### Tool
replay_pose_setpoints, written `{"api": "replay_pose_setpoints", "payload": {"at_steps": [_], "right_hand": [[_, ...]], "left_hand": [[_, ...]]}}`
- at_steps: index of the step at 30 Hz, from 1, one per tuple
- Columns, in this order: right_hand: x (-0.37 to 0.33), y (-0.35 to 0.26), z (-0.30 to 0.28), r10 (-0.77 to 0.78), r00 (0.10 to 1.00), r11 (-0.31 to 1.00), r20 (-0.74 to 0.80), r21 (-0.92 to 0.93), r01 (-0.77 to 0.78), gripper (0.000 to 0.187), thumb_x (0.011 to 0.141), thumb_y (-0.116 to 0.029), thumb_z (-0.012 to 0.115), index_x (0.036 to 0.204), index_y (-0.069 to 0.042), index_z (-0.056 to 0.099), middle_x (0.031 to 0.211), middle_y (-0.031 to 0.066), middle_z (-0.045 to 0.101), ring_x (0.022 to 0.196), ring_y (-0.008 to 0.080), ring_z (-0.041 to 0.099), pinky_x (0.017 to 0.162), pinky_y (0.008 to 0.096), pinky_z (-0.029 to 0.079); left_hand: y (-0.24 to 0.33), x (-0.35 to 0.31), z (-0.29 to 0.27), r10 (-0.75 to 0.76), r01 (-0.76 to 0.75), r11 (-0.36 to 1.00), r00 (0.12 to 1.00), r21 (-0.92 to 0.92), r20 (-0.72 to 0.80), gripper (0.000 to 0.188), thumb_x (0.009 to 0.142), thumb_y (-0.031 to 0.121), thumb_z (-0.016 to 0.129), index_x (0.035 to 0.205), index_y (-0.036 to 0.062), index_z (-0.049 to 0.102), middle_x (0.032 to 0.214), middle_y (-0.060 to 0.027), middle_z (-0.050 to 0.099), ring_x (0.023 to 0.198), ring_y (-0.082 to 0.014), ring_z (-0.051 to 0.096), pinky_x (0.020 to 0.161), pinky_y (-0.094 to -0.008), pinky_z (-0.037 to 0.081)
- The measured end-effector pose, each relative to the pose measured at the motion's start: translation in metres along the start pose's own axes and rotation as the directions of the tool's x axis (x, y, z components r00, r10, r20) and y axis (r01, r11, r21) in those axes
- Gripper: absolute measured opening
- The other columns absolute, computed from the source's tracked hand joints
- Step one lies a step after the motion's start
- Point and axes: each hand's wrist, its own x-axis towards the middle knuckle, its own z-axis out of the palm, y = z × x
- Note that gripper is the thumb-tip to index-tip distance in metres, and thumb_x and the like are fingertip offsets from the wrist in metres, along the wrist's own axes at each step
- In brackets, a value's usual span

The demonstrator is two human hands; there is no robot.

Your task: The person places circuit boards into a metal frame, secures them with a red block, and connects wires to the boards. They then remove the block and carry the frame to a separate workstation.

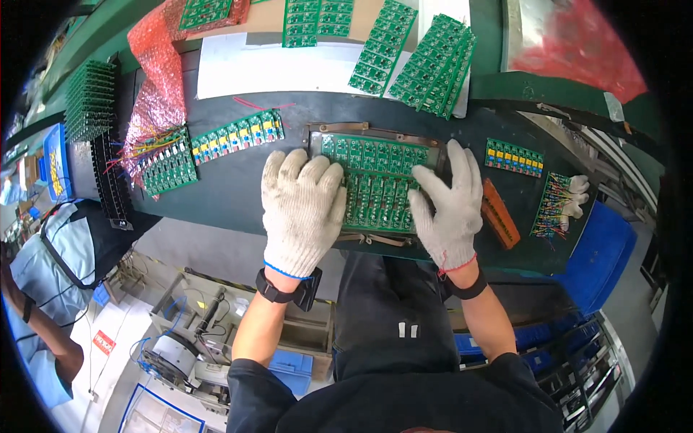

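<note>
Two green circuit board panels lie one behind the other in a flat rectangular frame with brown strips along its edges. My left hand, in a white knit glove, rests palm down over the frame's left side. Its fingers are stretched out and the thumb lies by the boards' left edge. On the opposite side is my right hand, gloved too, its fingers spread, with thumb and forefinger reaching to the boards' right edge. I see neither hand gripping anything; the undersides of both are hidden.
Board strips with yellow parts and wired boards lie left. Rightward are another board strip, an orange bar and wired boards. Stacked panels and red bubble wrap lie behind. A person is at far left.
</note>
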Motion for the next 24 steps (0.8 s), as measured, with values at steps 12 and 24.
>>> {"api": "replay_pose_setpoints", "payload": {"at_steps": [12, 24], "right_hand": [[-0.014, -0.015, -0.003, 0.017, 0.999, 1.000, 0.030, -0.010, -0.017, 0.037, 0.075, -0.014, 0.080, 0.112, -0.014, 0.076, 0.153, 0.0200, 0.047, 0.138, 0.0484, 0.044, 0.113, 0.0531, 0.041], [-0.052, -0.020, 0.007, 0.354, 0.929, 0.909, -0.108, 0.274, -0.314, 0.038, 0.081, -0.010, 0.078, 0.118, -0.013, 0.074, 0.143, 0.0196, 0.056, 0.128, 0.0402, 0.056, 0.105, 0.0458, 0.049]], "left_hand": [[-0.006, -0.014, -0.009, 0.067, -0.067, 0.998, 0.998, 0.012, -0.015, 0.029, 0.083, 0.022, 0.070, 0.109, 0.0110, 0.068, 0.109, -0.0070, 0.064, 0.116, -0.0300, 0.055, 0.114, -0.0524, 0.035], [-0.031, -0.060, 0.012, -0.199, 0.151, 0.947, 0.969, -0.282, -0.149, 0.032, 0.081, 0.024, 0.072, 0.111, 0.0112, 0.071, 0.122, -0.0107, 0.064, 0.117, -0.0330, 0.057, 0.105, -0.0526, 0.042]]}}
